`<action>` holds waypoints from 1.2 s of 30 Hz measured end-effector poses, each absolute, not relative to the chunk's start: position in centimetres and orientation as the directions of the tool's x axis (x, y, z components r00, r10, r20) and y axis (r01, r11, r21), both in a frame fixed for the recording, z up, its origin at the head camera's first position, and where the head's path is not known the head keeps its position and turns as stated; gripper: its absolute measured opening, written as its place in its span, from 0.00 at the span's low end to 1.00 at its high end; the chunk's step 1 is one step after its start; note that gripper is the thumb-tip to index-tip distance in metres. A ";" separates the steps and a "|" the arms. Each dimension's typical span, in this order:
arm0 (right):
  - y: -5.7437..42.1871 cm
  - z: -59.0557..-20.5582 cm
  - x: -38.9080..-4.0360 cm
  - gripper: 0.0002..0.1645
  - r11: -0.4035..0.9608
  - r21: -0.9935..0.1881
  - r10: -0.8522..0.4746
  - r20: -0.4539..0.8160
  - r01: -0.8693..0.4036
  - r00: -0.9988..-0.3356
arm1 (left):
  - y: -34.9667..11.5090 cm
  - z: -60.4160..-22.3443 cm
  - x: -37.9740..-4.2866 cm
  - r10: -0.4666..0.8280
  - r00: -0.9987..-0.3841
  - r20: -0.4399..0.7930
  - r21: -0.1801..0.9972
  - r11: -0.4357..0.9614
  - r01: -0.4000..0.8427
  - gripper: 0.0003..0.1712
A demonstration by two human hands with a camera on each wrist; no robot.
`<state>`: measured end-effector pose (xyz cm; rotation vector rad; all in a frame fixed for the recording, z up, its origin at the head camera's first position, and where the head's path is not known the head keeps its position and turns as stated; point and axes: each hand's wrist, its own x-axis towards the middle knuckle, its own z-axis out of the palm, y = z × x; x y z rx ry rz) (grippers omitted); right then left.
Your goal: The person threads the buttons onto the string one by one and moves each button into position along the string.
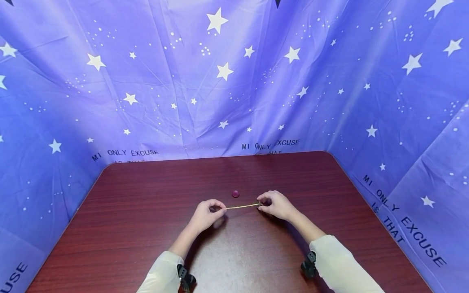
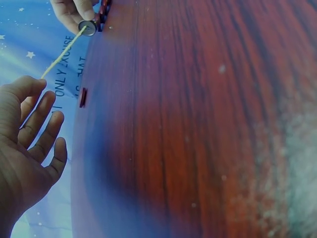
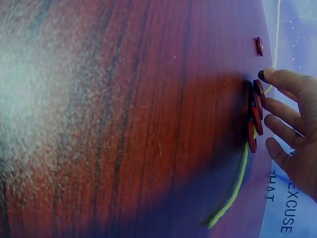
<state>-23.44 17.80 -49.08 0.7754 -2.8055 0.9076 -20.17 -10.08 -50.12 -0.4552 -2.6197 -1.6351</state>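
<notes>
A thin yellow string [image 1: 242, 206] stretches between the two hands. My left hand [image 1: 205, 213] pinches its end between thumb and forefinger, the other fingers held loosely apart. At the string's other side my right hand [image 1: 279, 204] pinches a dark round button [image 2: 87, 28] with the string running through its middle. Several dark red buttons [image 3: 256, 116] stand in a row by the right fingers, and a tail of string trails past them on the table. One loose dark red button [image 1: 235, 194] lies beyond the taut string.
Both hands work above a dark red wood-grain table [image 1: 165, 183]. Purple-blue star-printed cloth [image 1: 176, 81] hangs behind it and along both sides. Black wrist cameras [image 1: 309, 264] sit at the white sleeves.
</notes>
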 end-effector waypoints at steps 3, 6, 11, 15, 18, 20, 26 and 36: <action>17.8 -49.1 -23.5 0.14 0.717 -0.490 -0.440 0.234 -0.496 -0.867 | -10.0 -50.1 -20.2 0.234 -0.958 0.165 0.878 0.407 0.251 0.03; 17.8 -49.2 -23.5 0.14 0.733 -0.464 -0.442 0.231 -0.498 -0.867 | -10.0 -50.1 -20.2 0.232 -0.961 0.151 0.881 0.409 0.237 0.03; 17.8 -49.3 -23.5 0.14 0.753 -0.421 -0.449 0.233 -0.506 -0.863 | -9.9 -50.0 -20.2 0.233 -0.959 0.159 0.877 0.412 0.246 0.03; 17.9 -49.1 -23.4 0.13 0.765 -0.392 -0.456 0.229 -0.511 -0.860 | -10.0 -50.0 -20.3 0.235 -0.958 0.165 0.878 0.408 0.251 0.05; 17.9 -49.0 -23.4 0.13 0.771 -0.379 -0.459 0.227 -0.512 -0.859 | -10.0 -50.0 -20.3 0.240 -0.956 0.170 0.877 0.405 0.258 0.05; 17.8 -48.9 -23.3 0.12 0.770 -0.380 -0.459 0.226 -0.512 -0.859 | -10.0 -50.1 -20.3 0.241 -0.954 0.177 0.876 0.403 0.265 0.03; 17.5 -49.1 -23.4 0.12 0.774 -0.369 -0.468 0.213 -0.515 -0.857 | -10.0 -50.3 -20.4 0.231 -0.957 0.175 0.875 0.409 0.258 0.04; 16.9 -49.1 -23.4 0.12 0.758 -0.392 -0.475 0.217 -0.522 -0.853 | -9.8 -50.3 -20.5 0.230 -0.959 0.169 0.882 0.399 0.251 0.03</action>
